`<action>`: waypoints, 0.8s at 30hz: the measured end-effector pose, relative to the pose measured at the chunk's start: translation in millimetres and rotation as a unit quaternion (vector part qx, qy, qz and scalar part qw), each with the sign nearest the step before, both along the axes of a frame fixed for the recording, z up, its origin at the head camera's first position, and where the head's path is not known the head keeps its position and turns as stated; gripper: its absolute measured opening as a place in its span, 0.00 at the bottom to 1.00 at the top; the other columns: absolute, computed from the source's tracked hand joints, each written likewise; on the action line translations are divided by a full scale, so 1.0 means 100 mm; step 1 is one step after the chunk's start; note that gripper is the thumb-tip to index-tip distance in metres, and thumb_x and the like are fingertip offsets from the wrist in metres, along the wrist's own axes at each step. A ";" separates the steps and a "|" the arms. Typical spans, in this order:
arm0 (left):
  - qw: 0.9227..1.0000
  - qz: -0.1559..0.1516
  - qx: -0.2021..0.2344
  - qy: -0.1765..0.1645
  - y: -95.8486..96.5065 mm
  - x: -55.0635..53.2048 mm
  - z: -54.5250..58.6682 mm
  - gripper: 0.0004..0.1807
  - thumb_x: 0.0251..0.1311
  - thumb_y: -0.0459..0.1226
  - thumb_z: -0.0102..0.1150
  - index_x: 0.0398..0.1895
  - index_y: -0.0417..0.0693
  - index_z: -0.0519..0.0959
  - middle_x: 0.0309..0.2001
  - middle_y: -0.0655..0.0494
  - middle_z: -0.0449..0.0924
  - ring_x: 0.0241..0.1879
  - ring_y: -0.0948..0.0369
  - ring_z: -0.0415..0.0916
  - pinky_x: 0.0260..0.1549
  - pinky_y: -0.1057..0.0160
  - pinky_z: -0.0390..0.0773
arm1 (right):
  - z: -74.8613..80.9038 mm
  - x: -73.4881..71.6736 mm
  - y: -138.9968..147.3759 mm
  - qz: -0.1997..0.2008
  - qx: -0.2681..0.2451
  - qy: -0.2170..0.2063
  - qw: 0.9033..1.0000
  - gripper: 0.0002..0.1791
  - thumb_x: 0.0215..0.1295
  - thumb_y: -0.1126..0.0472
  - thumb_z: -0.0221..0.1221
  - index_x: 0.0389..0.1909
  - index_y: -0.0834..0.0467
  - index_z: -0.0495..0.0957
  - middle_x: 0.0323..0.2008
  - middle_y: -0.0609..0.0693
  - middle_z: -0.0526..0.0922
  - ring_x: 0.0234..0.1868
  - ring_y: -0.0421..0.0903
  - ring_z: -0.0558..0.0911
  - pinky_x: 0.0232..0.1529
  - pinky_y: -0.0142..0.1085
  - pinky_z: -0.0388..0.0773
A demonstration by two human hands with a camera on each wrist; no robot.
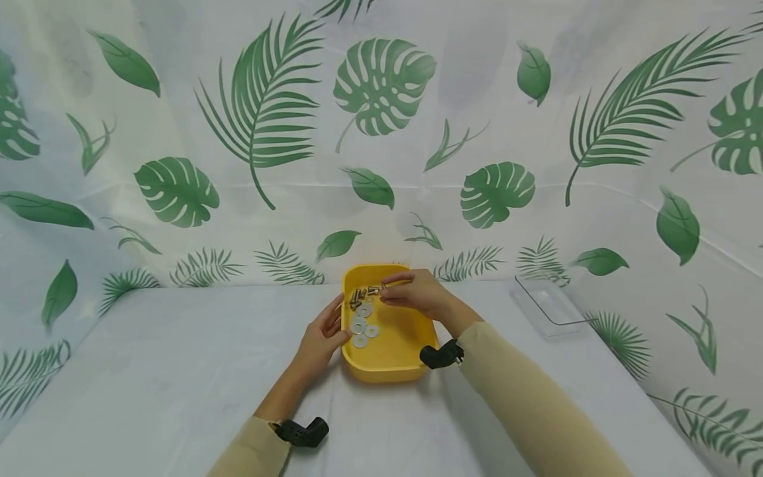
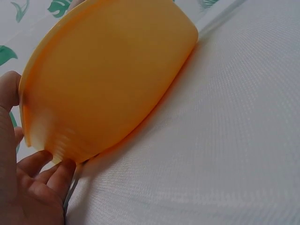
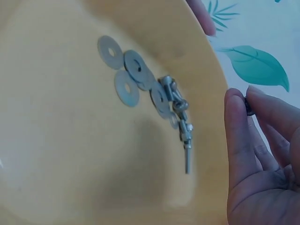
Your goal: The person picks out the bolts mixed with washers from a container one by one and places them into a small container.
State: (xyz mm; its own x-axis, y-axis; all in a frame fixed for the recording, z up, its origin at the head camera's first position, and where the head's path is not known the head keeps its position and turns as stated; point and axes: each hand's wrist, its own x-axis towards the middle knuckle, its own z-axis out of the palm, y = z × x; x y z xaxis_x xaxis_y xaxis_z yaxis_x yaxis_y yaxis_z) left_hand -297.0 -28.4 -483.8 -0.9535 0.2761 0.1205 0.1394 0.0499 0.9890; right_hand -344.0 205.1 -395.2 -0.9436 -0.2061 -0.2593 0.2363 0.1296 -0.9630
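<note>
A yellow plastic tray [image 1: 390, 374] stands on the white-covered table. My left hand [image 1: 317, 344] holds its left side, thumb at the rim and fingers against the outer wall [image 2: 108, 79]. Above the tray's far part, my right hand [image 1: 420, 295] pinches a small dark metal piece [image 3: 249, 107] between thumb and index finger; the fingertips hide most of it, so I cannot tell its exact kind. Inside the tray lie several metal bolts [image 3: 180, 105] in a cluster along one side. Next to them are several flat round washers [image 3: 126, 88], some overlapping.
A clear plastic box or lid [image 1: 551, 308] with a dark edge line sits at the table's back right. Behind the table [image 1: 179, 371] hangs a white sheet [image 1: 405, 152] printed with green leaves. Black wrist cameras [image 1: 303, 432] are strapped to both forearms.
</note>
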 end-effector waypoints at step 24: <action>1.000 0.000 -0.002 0.000 0.00 0.01 0.01 0.43 0.60 0.30 0.56 0.80 0.52 0.57 0.78 0.43 0.60 0.76 0.47 0.61 0.73 0.48 0.65 | 0.19 0.14 0.98 -0.012 0.147 0.068 0.987 0.28 0.67 0.58 0.64 0.65 0.65 0.73 0.57 0.59 0.84 0.53 0.48 0.87 0.60 0.41 0.83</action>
